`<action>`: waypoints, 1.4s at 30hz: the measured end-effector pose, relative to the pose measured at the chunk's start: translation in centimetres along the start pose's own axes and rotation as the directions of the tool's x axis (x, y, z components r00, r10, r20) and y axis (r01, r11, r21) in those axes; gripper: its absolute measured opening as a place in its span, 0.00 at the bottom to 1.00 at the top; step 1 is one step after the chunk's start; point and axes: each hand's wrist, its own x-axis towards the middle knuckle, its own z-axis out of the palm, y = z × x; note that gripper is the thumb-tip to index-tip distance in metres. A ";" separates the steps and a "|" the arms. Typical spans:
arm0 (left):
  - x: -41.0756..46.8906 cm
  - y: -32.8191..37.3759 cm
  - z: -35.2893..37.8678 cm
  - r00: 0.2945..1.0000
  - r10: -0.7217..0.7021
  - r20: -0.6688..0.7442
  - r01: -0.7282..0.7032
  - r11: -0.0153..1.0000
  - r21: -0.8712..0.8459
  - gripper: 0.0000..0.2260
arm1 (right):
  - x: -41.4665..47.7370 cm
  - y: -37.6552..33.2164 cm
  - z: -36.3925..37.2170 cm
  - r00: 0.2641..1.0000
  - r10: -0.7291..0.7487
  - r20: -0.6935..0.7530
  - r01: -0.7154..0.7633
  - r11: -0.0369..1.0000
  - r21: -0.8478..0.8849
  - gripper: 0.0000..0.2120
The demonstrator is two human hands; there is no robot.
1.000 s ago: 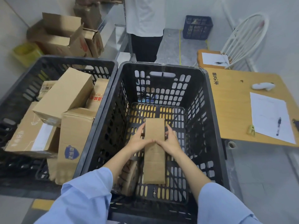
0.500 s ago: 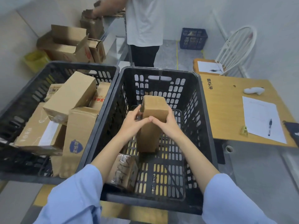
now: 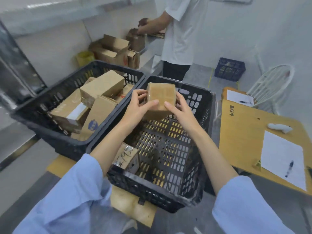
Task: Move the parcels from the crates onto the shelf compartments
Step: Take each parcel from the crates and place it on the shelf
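Both hands on one parcel. Left hand grips the left side of the small brown cardboard parcel, thumb across the near face and fingers curled round the far edge. Right hand mirrors it on the right side. A two-sided grip keeps the parcel level and stops it twisting, though it looks light enough for one hand.

The parcel is in the air over the right-hand black crate, at about rim height near its far wall, touching nothing but my fingers. It is held end-up, narrow face toward me, probably so it clears the crate walls.

One taped parcel with handwriting lies in the near left corner of this crate, under my left forearm. The left-hand black crate holds several cardboard boxes, stacked loosely and leaning on one another.

The two crates stand side by side, rims touching. A steel frame at the far left may be the shelf, but I cannot make out compartments.

A person in a white shirt works beyond the crates, and a wooden desk with paper and a pen stands to the right.

Judgement: I'm in the carry step, with plenty of parcels left. Next I need to turn toward the shelf without clipping the rim.
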 end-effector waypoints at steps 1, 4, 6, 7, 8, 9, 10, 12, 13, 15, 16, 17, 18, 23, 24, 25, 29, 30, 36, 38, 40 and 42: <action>-0.6 0.6 -0.1 1.000 0.018 -0.022 -0.018 1.000 0.003 0.26 | -0.2 -0.6 -0.2 0.999 -0.032 0.015 0.032 0.999 -0.001 0.30; -2.1 1.8 -0.5 0.993 0.078 -0.088 -0.075 0.997 0.035 0.26 | -1.0 -2.2 -0.6 0.990 -0.131 0.059 0.130 0.991 0.014 0.28; -3.3 2.4 -0.8 0.985 0.111 -0.131 -0.101 0.992 0.081 0.28 | -1.2 -2.9 -0.4 0.979 -0.178 0.102 0.176 0.984 0.023 0.30; -3.8 2.7 -1.0 0.982 0.121 -0.148 -0.108 0.990 0.095 0.30 | -1.2 -3.2 -0.2 0.972 -0.196 0.126 0.195 0.981 0.024 0.31; -4.3 3.0 -1.3 0.978 0.126 -0.165 -0.110 0.988 0.105 0.30 | -1.2 -3.4 0.1 0.967 -0.206 0.151 0.205 0.978 0.023 0.33; -4.8 3.2 -1.6 0.975 0.128 -0.182 -0.108 0.987 0.118 0.31 | -1.2 -3.7 0.5 0.963 -0.206 0.173 0.206 0.978 0.023 0.36; -5.4 3.5 -1.9 0.971 0.128 -0.200 -0.103 0.986 0.130 0.30 | -1.1 -3.8 0.8 0.958 -0.210 0.195 0.210 0.978 0.018 0.39; -6.3 4.0 -2.6 0.963 0.138 -0.232 -0.107 0.984 0.141 0.30 | -0.9 -3.9 1.5 0.943 -0.232 0.240 0.239 0.971 -0.001 0.43; -6.5 4.1 -3.0 0.958 0.141 -0.251 -0.108 0.984 0.140 0.30 | -0.8 -4.0 1.9 0.934 -0.245 0.261 0.257 0.966 -0.012 0.43; -7.3 4.4 -3.8 0.950 0.144 -0.276 -0.108 0.984 0.141 0.30 | -0.6 -4.3 2.9 0.916 -0.268 0.297 0.287 0.958 -0.021 0.43; -7.6 4.6 -4.2 0.947 0.145 -0.287 -0.110 0.985 0.134 0.31 | -0.5 -4.5 3.4 0.909 -0.278 0.312 0.296 0.955 -0.013 0.43; -7.9 4.6 -4.7 0.944 0.145 -0.298 -0.112 0.986 0.124 0.32 | -0.5 -4.7 4.0 0.903 -0.284 0.323 0.297 0.955 0.009 0.42; -8.1 4.6 -5.2 0.939 0.149 -0.310 -0.116 0.986 0.123 0.31 | -0.4 -4.9 4.6 0.900 -0.284 0.330 0.286 0.957 0.042 0.41; -10.2 3.8 -8.1 0.878 0.168 -0.448 -0.095 0.979 0.181 0.28 | -0.6 -6.0 8.4 0.862 -0.297 0.411 0.237 0.953 0.191 0.35; -10.8 3.5 -8.8 0.864 0.166 -0.476 -0.080 0.977 0.196 0.29 | -0.7 -6.2 9.4 0.849 -0.296 0.436 0.222 0.951 0.214 0.35; -11.4 3.2 -9.7 0.851 0.163 -0.500 -0.065 0.976 0.208 0.31 | -0.8 -6.5 10.4 0.837 -0.292 0.463 0.202 0.951 0.235 0.34; -15.0 2.1 -13.2 0.807 0.137 -0.574 -0.010 0.976 0.218 0.36 | -1.6 -7.5 14.8 0.789 -0.280 0.547 0.126 0.945 0.302 0.32; -16.0 1.9 -14.0 0.795 0.144 -0.589 -0.014 0.975 0.220 0.36 | -1.8 -7.6 16.1 0.780 -0.282 0.559 0.120 0.944 0.308 0.32; -23.0 0.1 -18.5 0.697 0.143 -0.702 0.066 0.963 0.263 0.43 | -4.2 -9.6 24.7 0.684 -0.354 0.638 0.176 0.929 0.326 0.44; -25.8 0.1 -19.7 0.650 0.131 -0.749 0.080 0.968 0.238 0.45 | -5.7 -10.5 27.3 0.633 -0.403 0.661 0.241 0.914 0.327 0.48; -28.7 0.2 -21.1 0.599 0.135 -0.790 0.118 0.960 0.254 0.46 | -7.5 -11.3 30.0 0.576 -0.466 0.672 0.336 0.884 0.326 0.50; -31.4 0.0 -22.3 0.554 0.166 -0.816 0.156 0.942 0.297 0.46 | -9.3 -11.9 32.4 0.528 -0.495 0.690 0.383 0.864 0.326 0.52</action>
